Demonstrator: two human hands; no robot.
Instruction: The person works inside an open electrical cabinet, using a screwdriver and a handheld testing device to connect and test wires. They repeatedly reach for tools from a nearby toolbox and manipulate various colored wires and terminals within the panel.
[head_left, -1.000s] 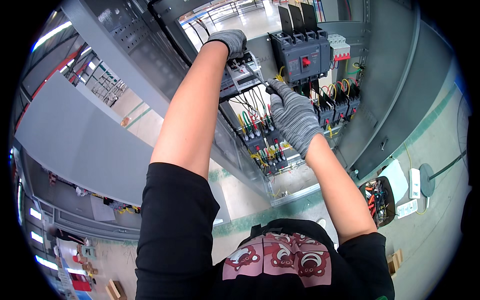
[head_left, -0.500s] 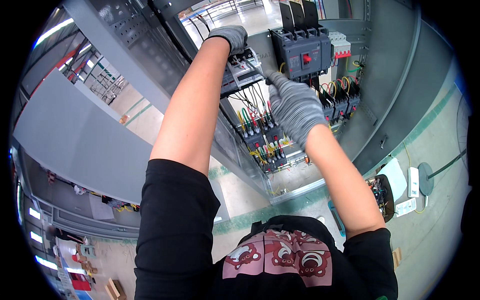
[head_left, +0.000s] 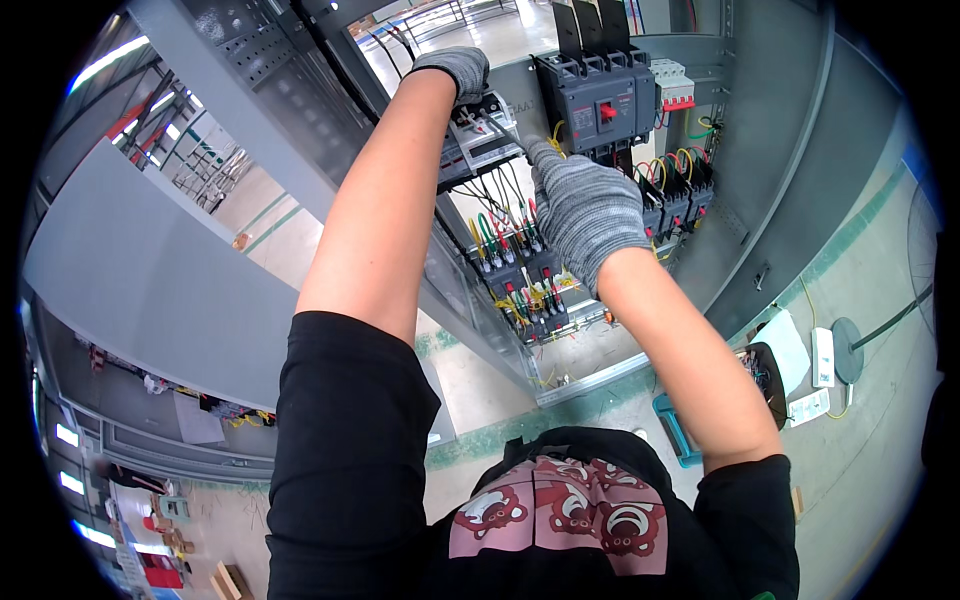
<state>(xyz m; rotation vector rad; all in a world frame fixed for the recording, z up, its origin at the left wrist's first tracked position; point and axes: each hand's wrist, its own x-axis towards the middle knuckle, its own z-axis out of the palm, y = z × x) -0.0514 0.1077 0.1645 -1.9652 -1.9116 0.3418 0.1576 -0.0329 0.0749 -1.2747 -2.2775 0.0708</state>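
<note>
Right forearm (head_left: 690,350) swings outward; the right hand (head_left: 588,207) clenches a screwdriver (head_left: 504,132), likely light, stiff, best held by its handle. Left hand (head_left: 456,72) hides its grip.

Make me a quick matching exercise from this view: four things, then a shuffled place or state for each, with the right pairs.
Column one
1. Left hand
2. Large breaker
3. Right hand
4. Dark bin

Column two
A. On the floor, partly hidden by the forearm
B. Holding a slim tool
C. Curled at the module's far side
D. Red handle on its front

Pairs: 1-C, 2-D, 3-B, 4-A
</note>
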